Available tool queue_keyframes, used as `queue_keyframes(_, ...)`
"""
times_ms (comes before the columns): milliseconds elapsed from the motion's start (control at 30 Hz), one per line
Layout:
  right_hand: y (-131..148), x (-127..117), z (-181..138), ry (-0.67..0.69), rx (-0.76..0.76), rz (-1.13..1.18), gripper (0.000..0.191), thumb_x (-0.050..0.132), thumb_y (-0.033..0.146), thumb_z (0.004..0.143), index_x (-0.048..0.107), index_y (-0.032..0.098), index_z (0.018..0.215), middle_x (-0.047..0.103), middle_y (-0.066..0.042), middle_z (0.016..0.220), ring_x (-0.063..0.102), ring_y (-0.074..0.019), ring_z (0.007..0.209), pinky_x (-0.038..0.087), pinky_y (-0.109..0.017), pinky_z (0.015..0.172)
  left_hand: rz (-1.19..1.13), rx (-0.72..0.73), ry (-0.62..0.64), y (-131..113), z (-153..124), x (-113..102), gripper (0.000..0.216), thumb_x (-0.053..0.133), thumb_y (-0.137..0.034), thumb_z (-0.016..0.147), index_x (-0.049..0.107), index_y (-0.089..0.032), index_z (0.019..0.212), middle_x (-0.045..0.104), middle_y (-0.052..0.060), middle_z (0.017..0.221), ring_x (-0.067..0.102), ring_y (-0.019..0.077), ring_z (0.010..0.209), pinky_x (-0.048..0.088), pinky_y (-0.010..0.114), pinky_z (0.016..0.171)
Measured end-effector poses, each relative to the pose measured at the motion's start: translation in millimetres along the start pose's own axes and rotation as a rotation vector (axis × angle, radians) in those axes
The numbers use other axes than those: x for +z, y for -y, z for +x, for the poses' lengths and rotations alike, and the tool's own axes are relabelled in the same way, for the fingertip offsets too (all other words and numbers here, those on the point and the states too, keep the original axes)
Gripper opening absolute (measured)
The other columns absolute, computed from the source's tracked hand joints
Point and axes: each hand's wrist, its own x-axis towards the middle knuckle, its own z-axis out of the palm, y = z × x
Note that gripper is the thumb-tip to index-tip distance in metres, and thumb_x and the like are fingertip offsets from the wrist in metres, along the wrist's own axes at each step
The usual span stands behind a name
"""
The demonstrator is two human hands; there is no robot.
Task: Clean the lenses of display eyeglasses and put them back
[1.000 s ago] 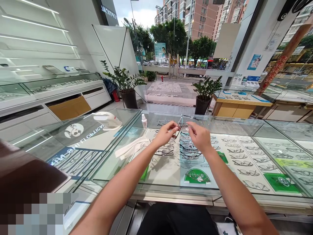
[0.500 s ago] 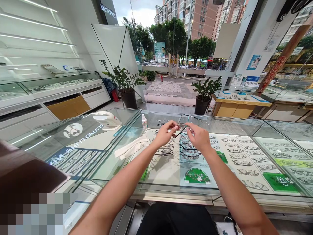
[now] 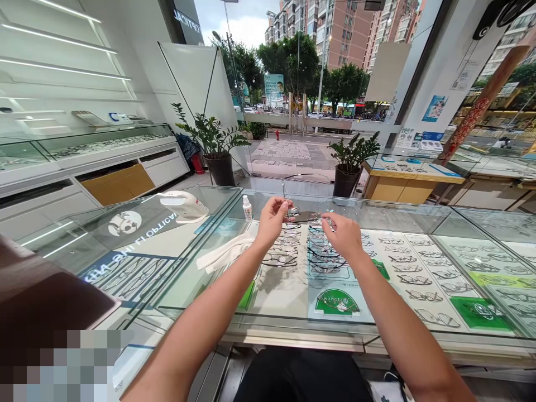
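Over the glass counter, a pair of eyeglasses (image 3: 307,216) with thin rims is held between my two hands. A thin temple arm points up and away from me above my left hand. My left hand (image 3: 271,221) is closed, thumb and fingers pinching the left end of the frame. At the other end, my right hand (image 3: 342,234) pinches the frame's right side, its fingertips partly hidden. Beneath them, under the glass, lie rows of eyeglasses (image 3: 326,262). A folded white cloth (image 3: 226,251) rests on the counter left of my left hand.
A small white spray bottle (image 3: 247,209) stands behind the cloth. Farther left sits a white device (image 3: 184,206) on the glass. The glass counter (image 3: 272,321) spans the front. Potted plants (image 3: 220,167) stand beyond it by the window.
The eyeglasses have turned: the front now lies nearly level between my hands, with a temple pointing up at left. My left hand has shifted slightly left and up.
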Motion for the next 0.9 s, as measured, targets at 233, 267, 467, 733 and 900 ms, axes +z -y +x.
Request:
queue_keyframes(233,-0.8,1.7,0.3,0.030,0.000,-0.016,0.035,0.051,0.042,0.101,0.078,0.024,0.085,0.062,0.000,0.058,0.054,-0.0173,0.055,0.026,-0.030,0.056,-0.022,-0.002,-0.053,-1.1,1.2,-2.0,0.047,0.073,-0.062,0.086,0.053,-0.021,0.099,0.065,0.009,0.117,0.066,0.0229,0.110,0.067,0.035,0.073)
queue_keyframes(267,-1.1,1.6,0.3,0.041,0.008,-0.021,0.037,0.051,0.042,0.101,0.077,0.024,0.082,0.061,-0.001,0.056,0.052,-0.0171,0.054,0.025,-0.031,0.056,-0.022,-0.006,-0.044,-1.0,1.0,-1.9,0.047,0.073,-0.061,0.085,0.053,-0.021,0.099,0.065,0.009,0.117,0.066,0.0228,0.110,0.067,0.035,0.073)
queue_keyframes(467,5.7,3.0,-1.2,-0.043,-0.031,0.082,0.030,0.056,0.041,0.101,0.079,0.023,0.110,0.071,-0.004,0.079,0.063,-0.0204,0.072,0.041,-0.032,0.066,0.017,-0.045,0.094,0.4,-5.2,6.5,0.047,0.074,-0.061,0.085,0.055,-0.020,0.098,0.063,0.011,0.125,0.064,0.0249,0.115,0.066,0.034,0.074)
queue_keyframes(733,19.5,24.7,-7.5,-0.014,-0.170,0.368,0.040,0.062,0.043,0.100,0.067,0.025,0.136,0.070,-0.012,0.131,0.064,-0.0282,0.124,0.049,-0.046,0.109,0.102,0.009,0.254,1.5,-26.1,22.6,0.036,0.071,-0.054,0.092,0.062,-0.019,0.097,0.044,0.012,0.153,0.061,0.0268,0.124,0.062,0.025,0.070)
queue_keyframes(900,18.7,28.8,-9.7,0.025,-0.122,0.447,0.034,0.060,0.040,0.100,0.071,0.024,0.128,0.073,-0.012,0.130,0.066,-0.0286,0.123,0.051,-0.048,0.107,0.056,-0.052,0.318,-2.2,-27.2,23.6,0.037,0.073,-0.054,0.089,0.062,-0.019,0.096,0.040,0.011,0.160,0.066,0.0231,0.114,0.062,0.028,0.073)
